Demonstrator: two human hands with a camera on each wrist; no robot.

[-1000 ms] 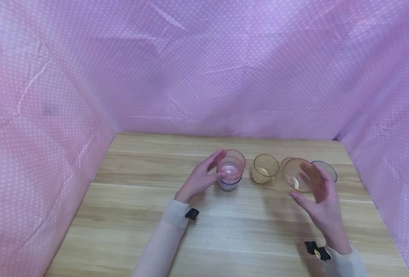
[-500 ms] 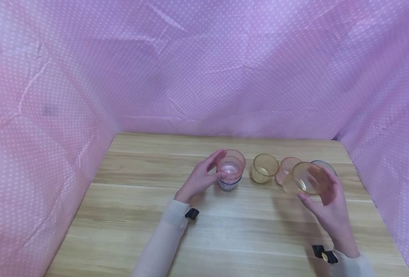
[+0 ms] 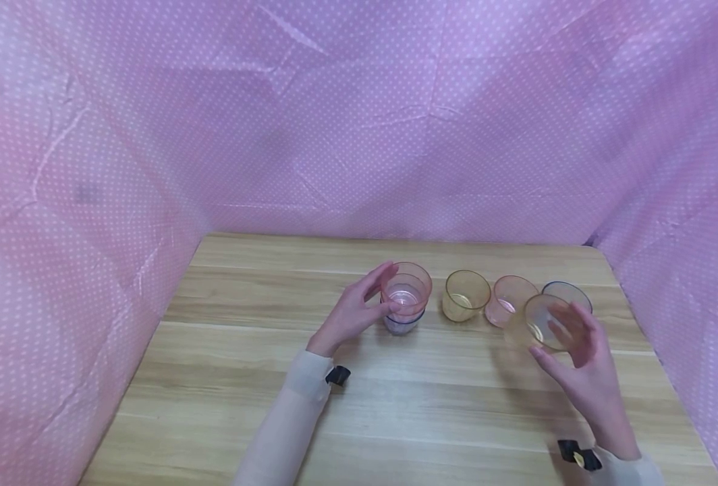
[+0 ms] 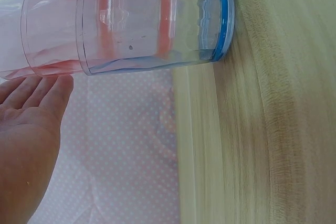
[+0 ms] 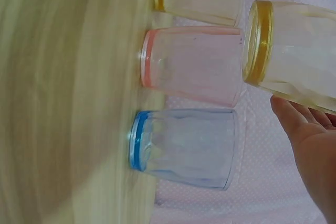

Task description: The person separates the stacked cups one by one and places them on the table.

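My left hand (image 3: 349, 314) holds the upper part of a stack of nested clear plastic cups (image 3: 406, 290), thumb and fingers on opposite sides. In the left wrist view the stack stands upright on the table, with a blue-based cup (image 4: 223, 22) at the bottom and pink bands (image 4: 167, 14) above it. My right hand (image 3: 592, 378) grips a yellow cup (image 3: 547, 327), tilted and held up off the table. Its yellow base ring (image 5: 261, 43) shows in the right wrist view, near the rim of a standing pink cup (image 5: 194, 64).
Behind the right hand stand another yellow cup (image 3: 465, 297), the pink cup and a blue-rimmed cup (image 3: 568, 293), in a row. They are on a wood-grain table (image 3: 395, 418). Pink dotted cloth (image 3: 359, 135) hangs around its back and sides.
My right hand has moved right and slightly toward me with the yellow cup, uncovering the pink cup behind. The left hand and its stack have stayed still.
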